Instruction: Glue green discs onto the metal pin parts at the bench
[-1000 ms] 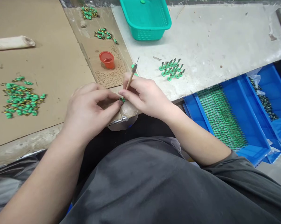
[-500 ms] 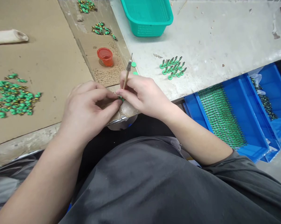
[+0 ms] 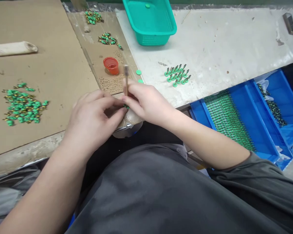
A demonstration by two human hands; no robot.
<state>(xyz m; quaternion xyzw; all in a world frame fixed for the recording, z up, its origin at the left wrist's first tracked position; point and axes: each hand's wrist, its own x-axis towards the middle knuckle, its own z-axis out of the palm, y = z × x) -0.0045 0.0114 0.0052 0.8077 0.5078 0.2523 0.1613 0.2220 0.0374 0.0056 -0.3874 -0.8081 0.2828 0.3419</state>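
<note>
My left hand (image 3: 93, 112) is closed at the table's front edge, thumb and fingertips pinching a small green figure (image 3: 126, 106) mostly hidden by the fingers. Right beside it, my right hand (image 3: 146, 99) is closed round a slim wooden-handled tool (image 3: 126, 83). The tool stands nearly upright, its dark collar at the top; its lower end is hidden in the fingers. Both hands' fingertips meet at the figure. Just beyond my right hand lie two green discs (image 3: 138, 72). An orange-red cup (image 3: 111, 66) with liquid stands on the cardboard beyond my hands.
Green-and-yellow pieces form a pile (image 3: 24, 105) at left, with smaller heaps (image 3: 107, 39) farther back. Small figures on green bases (image 3: 178, 75) stand at right. A teal basket (image 3: 153, 39) is behind. Blue bins (image 3: 261, 120) sit below the table's right edge. A pale roll (image 3: 13, 48) lies at left.
The tool has tilted from leaning right to nearly upright. Both hands stay together at the figure. The camera view has shifted slightly, showing more of the table's far edge.
</note>
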